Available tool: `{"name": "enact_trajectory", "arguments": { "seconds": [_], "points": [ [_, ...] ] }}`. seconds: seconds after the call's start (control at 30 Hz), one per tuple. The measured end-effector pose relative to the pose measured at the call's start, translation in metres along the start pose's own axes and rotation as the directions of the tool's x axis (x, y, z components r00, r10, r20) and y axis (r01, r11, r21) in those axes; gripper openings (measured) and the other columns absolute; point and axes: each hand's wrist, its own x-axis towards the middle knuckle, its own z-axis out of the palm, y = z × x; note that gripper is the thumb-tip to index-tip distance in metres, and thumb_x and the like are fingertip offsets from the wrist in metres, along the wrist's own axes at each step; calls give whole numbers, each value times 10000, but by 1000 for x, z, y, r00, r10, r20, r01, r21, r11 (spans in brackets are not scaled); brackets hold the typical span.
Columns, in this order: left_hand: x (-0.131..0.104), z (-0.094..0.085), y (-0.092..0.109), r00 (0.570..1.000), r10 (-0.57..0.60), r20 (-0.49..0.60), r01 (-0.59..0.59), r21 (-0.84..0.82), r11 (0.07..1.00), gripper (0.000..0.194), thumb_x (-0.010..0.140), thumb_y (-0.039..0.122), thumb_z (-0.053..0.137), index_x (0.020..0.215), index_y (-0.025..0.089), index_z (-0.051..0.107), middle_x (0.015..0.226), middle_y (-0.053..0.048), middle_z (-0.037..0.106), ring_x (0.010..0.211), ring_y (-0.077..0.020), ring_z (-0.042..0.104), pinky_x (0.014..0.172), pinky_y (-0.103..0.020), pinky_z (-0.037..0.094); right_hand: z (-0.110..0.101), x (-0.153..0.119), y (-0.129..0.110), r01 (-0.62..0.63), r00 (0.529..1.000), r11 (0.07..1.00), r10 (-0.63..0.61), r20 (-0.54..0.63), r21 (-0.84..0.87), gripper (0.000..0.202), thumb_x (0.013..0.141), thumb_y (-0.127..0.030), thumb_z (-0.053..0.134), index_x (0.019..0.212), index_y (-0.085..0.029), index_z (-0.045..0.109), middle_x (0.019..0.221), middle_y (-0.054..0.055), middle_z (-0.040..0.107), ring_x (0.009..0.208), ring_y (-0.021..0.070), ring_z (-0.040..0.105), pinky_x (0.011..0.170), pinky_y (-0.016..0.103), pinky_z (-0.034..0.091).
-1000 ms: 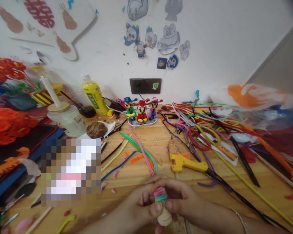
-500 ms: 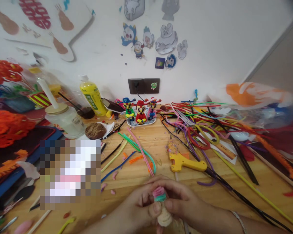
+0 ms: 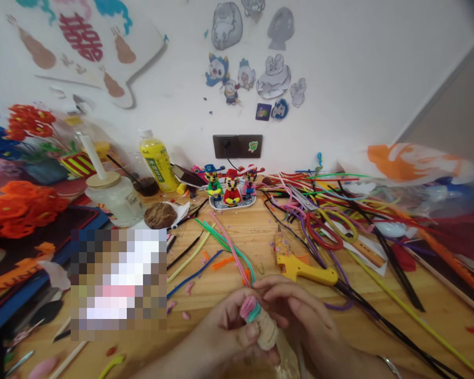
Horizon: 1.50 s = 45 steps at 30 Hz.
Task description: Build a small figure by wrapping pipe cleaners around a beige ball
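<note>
My left hand (image 3: pixel 231 326) pinches a small wrapped pipe-cleaner piece, its thumb pressed on the side. The pipe-cleaner piece (image 3: pixel 267 331) has a pink tip, a teal band and a beige coiled body, and it tilts to the upper left. Beside it, my right hand (image 3: pixel 308 316) is open, fingers apart and curved around its far side; whether a fingertip touches it I cannot tell. Below the piece, a pale beige shape (image 3: pixel 287 355) extends toward the bottom edge. Just beyond my right hand lies a yellow glue gun (image 3: pixel 310 269).
Loose pipe cleaners (image 3: pixel 231 242) lie ahead, with a larger heap (image 3: pixel 339 195) at the right around red-handled scissors (image 3: pixel 324 231). Three small figures stand on a tray (image 3: pixel 233 204) near the wall. A glass jar (image 3: pixel 116 197) and yellow bottle (image 3: pixel 158 160) stand at left.
My right hand has moved off the pipe-cleaner piece to the right, its fingers opening. The piece stays in my left hand and now leans left. The view has shifted slightly.
</note>
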Motion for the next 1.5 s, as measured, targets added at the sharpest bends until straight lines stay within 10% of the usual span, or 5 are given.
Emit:
{"name": "enact_trajectory", "arguments": {
  "seconds": [0.23,0.7,1.0,1.5],
  "points": [
    [5,-9,-5,999,14,46,-10,-81,997,228,691,298,685,813,154,558,818,-48,653,642,-136,636,601,-239,450,2,6,0,33,980,980,7,-199,196,268,859,-351,429,639,-203,468,613,-22,432,536,127,402,526,243,351],
    [5,-4,-1,997,75,-37,-76,-30,997,250,656,320,709,778,153,568,678,-9,611,616,-131,586,613,-264,445,5,8,-2,-44,991,998,49,-122,50,235,729,-393,633,688,-202,503,717,-15,440,624,123,428,531,214,367],
    [7,-16,-2,970,191,-148,-160,195,968,248,646,335,712,768,159,586,676,13,574,631,-107,492,564,-209,363,-1,-3,14,60,995,929,-28,93,-364,405,717,-392,644,1068,-245,506,807,23,542,700,165,513,649,284,413],
    [5,-18,-4,921,323,-220,-214,406,888,212,627,223,719,812,224,614,715,37,605,677,-123,532,620,-223,422,-4,-2,15,116,992,860,-124,17,-498,262,773,-224,583,1030,-259,549,884,30,616,758,165,585,680,271,472]
  ]
}}
